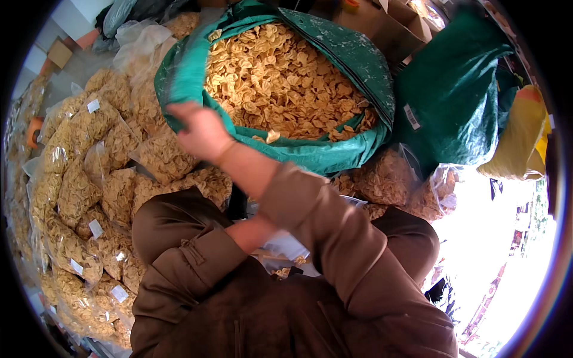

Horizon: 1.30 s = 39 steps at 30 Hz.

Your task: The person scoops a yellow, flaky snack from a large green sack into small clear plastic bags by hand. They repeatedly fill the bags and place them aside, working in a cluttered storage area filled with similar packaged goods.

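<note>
A large green woven-plastic sack stands open before me, filled with dry, curled, pale-brown pieces, perhaps raw snack pellets. My right hand reaches across to the sack's left rim. It is blurred by motion, and whether its fingers grip the rim cannot be told. Lower down, my left hand shows only at the wrist; its fingers are hidden behind my right sleeve. Between my knees, partly covered by my arms, lies clear plastic with a few loose pieces near it.
Many filled clear plastic bags are heaped on the left, some with white labels. More filled bags lie right of the sack. Another green sack, a yellow sack and cardboard boxes stand farther back and right.
</note>
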Available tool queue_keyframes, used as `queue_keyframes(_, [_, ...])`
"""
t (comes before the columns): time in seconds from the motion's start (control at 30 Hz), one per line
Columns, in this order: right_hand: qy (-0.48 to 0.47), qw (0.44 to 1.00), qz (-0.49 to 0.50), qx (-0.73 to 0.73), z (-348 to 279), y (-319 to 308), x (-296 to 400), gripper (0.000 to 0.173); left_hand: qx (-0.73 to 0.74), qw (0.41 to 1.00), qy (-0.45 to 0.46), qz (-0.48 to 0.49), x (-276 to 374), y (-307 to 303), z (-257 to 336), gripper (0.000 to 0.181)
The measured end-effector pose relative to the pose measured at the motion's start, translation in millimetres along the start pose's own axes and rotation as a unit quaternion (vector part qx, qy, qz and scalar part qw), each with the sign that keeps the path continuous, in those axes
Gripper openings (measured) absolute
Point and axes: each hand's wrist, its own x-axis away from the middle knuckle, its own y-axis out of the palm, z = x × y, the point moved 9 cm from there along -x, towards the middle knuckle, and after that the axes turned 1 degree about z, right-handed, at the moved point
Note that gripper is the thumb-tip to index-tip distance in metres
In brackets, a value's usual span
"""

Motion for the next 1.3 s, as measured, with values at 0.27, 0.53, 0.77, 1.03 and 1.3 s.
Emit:
queue_keyframes(0.27, [-0.033,0.925,-0.356,0.129,11,93,56,0.05,0.327,0.936,0.074,0.106,-3,16,-61,0.038])
queue_keyframes(0.53, [0.125,0.952,-0.046,0.276,98,-74,-92,0.042,0.164,0.983,-0.026,0.078,-3,-36,-50,0.044])
queue_keyframes(0.77, [0.198,0.891,-0.26,0.316,180,-41,-51,0.082,0.186,0.98,-0.057,0.041,-4,-23,-62,0.047])
queue_keyframes(1.03, [0.264,0.887,-0.2,0.321,188,-109,105,0.073,0.229,0.97,-0.078,0.035,-12,-6,-82,0.061])
queue_keyframes(1.3, [0.251,0.959,0.121,-0.056,154,-201,117,0.073,0.342,0.928,-0.134,-0.065,-11,18,-81,0.074])
